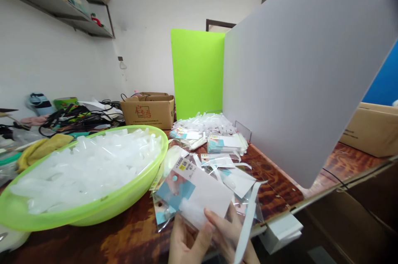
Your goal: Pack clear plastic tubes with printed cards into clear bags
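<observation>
Low in the middle of the view, both hands hold a clear plastic packet with a printed card (pixel 205 185) inside. The card is white and blue, with a yellow mark near its upper corner. A whitish translucent piece (pixel 192 210) shows over the card's lower part. My left hand (pixel 188 241) grips the packet's lower edge, thumb in front. My right hand (pixel 226 228) is closed on its lower right side, fingertips on the card. A narrow white strip (pixel 250 218) runs past the right hand; whether that hand touches it is unclear. Similar packets (pixel 238 179) lie just behind.
A green basin (pixel 124 210) heaped with translucent white plastic pieces (pixel 93 164) stands left. Stacked cards (pixel 224 143) and a white pile (pixel 205 123) lie farther back, near a cardboard box (pixel 147 112). A grey partition (pixel 289 73) rises along the right.
</observation>
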Demonstrator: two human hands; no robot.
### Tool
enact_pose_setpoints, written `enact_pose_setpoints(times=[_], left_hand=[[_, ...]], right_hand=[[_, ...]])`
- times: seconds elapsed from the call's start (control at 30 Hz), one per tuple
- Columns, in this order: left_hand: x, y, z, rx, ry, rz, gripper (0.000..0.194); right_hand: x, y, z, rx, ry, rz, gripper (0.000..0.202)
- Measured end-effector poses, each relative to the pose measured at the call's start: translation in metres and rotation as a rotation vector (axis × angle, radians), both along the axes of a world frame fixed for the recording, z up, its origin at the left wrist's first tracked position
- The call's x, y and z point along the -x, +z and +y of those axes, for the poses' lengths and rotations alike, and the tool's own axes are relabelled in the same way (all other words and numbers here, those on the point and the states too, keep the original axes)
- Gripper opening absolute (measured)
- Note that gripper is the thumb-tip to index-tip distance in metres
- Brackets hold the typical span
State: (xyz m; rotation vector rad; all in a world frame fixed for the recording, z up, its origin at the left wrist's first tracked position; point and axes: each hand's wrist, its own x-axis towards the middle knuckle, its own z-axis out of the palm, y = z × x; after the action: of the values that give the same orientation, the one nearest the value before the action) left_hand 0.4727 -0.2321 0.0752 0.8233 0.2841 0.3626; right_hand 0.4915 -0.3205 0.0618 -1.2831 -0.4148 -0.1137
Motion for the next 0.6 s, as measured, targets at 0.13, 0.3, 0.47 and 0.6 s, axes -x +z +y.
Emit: enact_pose_setpoints(times=[0.13,0.3,0.47,0.6], left_hand=[[-0.001,0.000,-0.002,-0.052,-0.022,-0.009,0.057],[-0.005,-0.011,-0.006,-0.073,-0.080,0.019,0.078],[-0.016,-0.008,-0.003,0.132,-0.113,0.082,0.104],[-0.030,0.001,-0.006,0.184,-0.033,0.027,0.096]], right_hand=[[-0.012,0.001,-0.012,0.097,0.203,0.123,0.027],[-0.019,-0.001,-0.015,0.122,0.153,0.137,0.031],[-0.026,-0.009,-0.020,0.302,-0.184,-0.081,0.029],[-0.036,-0.003,-0.020,0.060,-0.228,0.039,0.053]])
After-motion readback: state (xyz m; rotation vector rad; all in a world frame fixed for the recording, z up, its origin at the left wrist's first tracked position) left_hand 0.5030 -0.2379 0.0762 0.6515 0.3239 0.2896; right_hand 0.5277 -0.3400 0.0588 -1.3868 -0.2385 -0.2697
